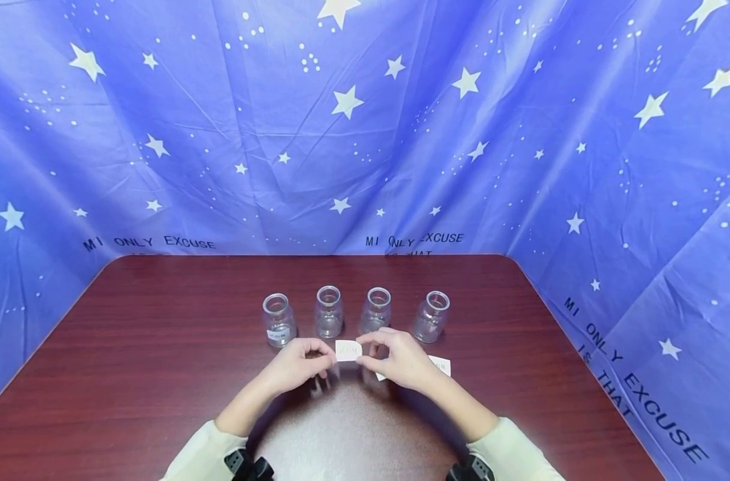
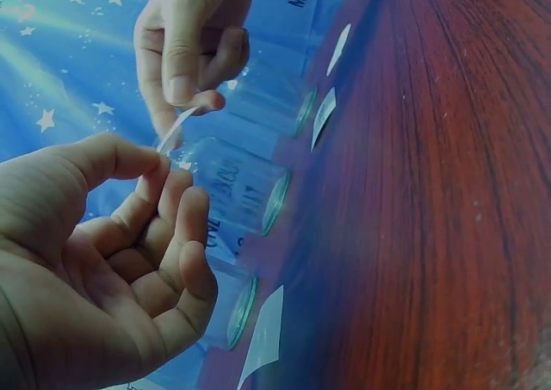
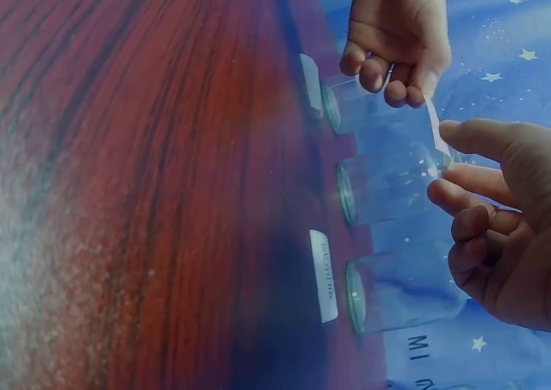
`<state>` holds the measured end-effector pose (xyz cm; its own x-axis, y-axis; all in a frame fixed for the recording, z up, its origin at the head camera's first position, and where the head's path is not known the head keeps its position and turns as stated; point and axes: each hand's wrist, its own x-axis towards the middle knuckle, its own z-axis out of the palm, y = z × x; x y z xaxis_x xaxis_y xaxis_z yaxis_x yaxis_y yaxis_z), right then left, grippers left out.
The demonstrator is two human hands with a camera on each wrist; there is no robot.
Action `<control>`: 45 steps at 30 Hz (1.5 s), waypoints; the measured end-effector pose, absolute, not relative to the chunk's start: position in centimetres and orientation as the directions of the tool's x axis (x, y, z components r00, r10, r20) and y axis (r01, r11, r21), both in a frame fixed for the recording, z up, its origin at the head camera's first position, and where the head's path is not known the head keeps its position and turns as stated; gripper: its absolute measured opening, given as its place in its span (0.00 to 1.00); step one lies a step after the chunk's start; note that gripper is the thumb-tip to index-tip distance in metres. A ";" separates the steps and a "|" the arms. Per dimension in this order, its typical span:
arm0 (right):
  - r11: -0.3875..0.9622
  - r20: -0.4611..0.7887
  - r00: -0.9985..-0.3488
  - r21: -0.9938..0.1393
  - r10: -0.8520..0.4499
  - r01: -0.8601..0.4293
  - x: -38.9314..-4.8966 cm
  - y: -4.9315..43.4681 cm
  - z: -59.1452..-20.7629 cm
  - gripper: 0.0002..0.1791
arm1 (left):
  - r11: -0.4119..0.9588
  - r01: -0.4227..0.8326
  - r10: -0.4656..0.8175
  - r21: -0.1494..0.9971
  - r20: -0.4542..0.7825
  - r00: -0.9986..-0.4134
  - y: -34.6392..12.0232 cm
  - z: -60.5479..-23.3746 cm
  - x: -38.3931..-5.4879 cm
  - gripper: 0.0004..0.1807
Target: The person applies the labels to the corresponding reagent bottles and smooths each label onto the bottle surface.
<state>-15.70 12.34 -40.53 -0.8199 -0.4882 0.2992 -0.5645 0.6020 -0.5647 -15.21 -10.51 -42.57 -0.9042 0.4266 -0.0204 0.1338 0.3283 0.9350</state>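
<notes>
A small white paper label (image 1: pixel 348 351) with faint writing is held up between the two hands, in front of the middle jars. My left hand (image 1: pixel 299 366) pinches its left edge between thumb and index finger, the other fingers curled loosely. The right hand (image 1: pixel 401 361) pinches the opposite edge with thumb and fingertips. Seen from the left wrist, the label (image 2: pixel 178 128) stands nearly edge-on. Beneath the right hand, a printed white label (image 1: pixel 440 365) lies on the table, partly covered. The right wrist view shows a printed label (image 3: pixel 324 275) lying before a jar.
Several open glass jars stand in a row behind the hands: far left (image 1: pixel 279 314), left middle (image 1: pixel 329 314), right middle (image 1: pixel 375 310) and far right (image 1: pixel 431 317). The far-left jar bears a white label (image 1: pixel 278 335). A blue star-patterned curtain (image 1: pixel 281 133) surrounds the dark red table (image 1: pixel 160 347).
</notes>
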 end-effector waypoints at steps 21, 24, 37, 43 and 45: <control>0.570 0.391 -0.790 -0.548 -0.472 -0.612 -14.9 10.6 -40.0 0.05 | 0.289 0.230 0.504 0.929 0.056 -0.862 -9.7 -41.7 -15.4 0.12; 0.568 0.394 -0.789 -0.549 -0.471 -0.613 -14.9 10.7 -40.0 0.06 | 0.273 0.261 0.518 0.926 0.087 -0.851 -9.6 -41.8 -15.4 0.12; 0.532 0.397 -0.797 -0.597 -0.454 -0.601 -14.7 10.6 -40.1 0.03 | 0.273 0.247 0.485 0.930 0.088 -0.870 -9.5 -41.6 -15.2 0.10; 0.527 0.378 -0.816 -0.628 -0.437 -0.572 -14.7 10.6 -40.1 0.03 | 0.288 0.244 0.474 0.926 0.084 -0.877 -9.6 -41.8 -15.2 0.09; 0.521 0.372 -0.821 -0.639 -0.434 -0.565 -14.7 10.6 -40.0 0.02 | 0.292 0.244 0.473 0.925 0.082 -0.877 -9.6 -41.8 -15.3 0.08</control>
<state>-14.66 10.59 -40.01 -0.8206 -0.4341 0.3717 -0.5653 0.5210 -0.6395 -15.27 -9.61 -41.84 -0.8773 0.4727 0.0824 0.2444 0.2925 0.9245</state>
